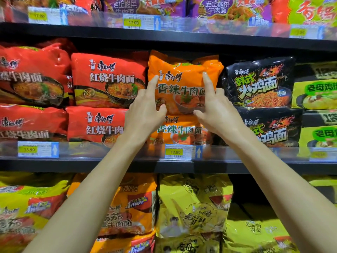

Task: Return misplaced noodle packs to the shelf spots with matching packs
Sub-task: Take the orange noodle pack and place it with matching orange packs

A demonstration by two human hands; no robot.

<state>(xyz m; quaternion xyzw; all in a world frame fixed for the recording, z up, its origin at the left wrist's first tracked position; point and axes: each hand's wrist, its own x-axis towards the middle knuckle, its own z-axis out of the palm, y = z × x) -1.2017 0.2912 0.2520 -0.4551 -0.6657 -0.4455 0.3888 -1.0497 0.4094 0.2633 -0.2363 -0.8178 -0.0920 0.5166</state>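
Note:
An orange noodle pack (182,77) lies on the middle shelf, on top of a matching orange pack (182,132). My left hand (145,110) is at its left side, with the index finger straight on the pack's upper left and the thumb touching its lower front. My right hand (217,108) mirrors this on the right side, index finger pointing up on the pack and thumb on its lower front. Both hands press the pack with extended fingers rather than wrapping round it.
Red packs (107,79) are stacked left of the orange ones, black packs (259,83) to the right, then yellow-green packs (315,92). A clear rail with price tags (178,152) runs along the shelf front. Yellow and orange packs (193,207) fill the lower shelf, purple ones the top.

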